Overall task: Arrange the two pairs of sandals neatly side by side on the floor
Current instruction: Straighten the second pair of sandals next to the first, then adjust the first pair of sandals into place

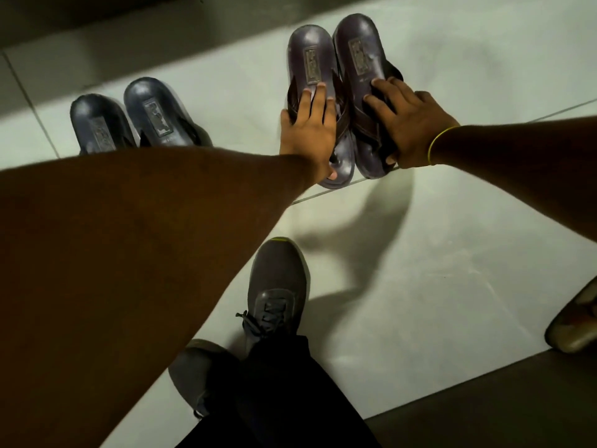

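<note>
On tile, 2 hand-pressed sandals point(336, 92) point heels away.

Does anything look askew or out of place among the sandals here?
Mostly tidy. The right pair of dark sandals, under the left hand and right hand, sits farther up the pale tiled floor than the left pair of dark sandals, so the pairs are not level. A tan shoe lies apart at the right edge.

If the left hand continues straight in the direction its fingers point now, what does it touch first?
The left hand already lies on the straps of a sandal, fingers pointing toward its heel end. Going straight on, it would probably slide over that sandal's embossed footbed label first, then the heel, then bare floor.
</note>
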